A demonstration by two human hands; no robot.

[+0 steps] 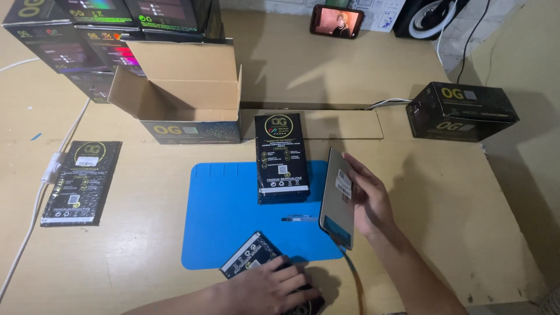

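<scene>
On a tan worktable [443, 192], a blue mat [233, 221] holds a stack of black packets [282, 158]. Right hand [367, 198] grips an upright grey panel [338, 195], fingers wrapped behind. Left hand [265, 291] presses flat, fingers together, on a small black packet [251, 255] at the mat's near edge.

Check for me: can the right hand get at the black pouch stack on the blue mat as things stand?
Probably not yet. The right hand is full, holding a thin panel upright. The pouch stack lies just beside it on the blue mat with nothing between, so the path looks free once the panel is put down.
</scene>
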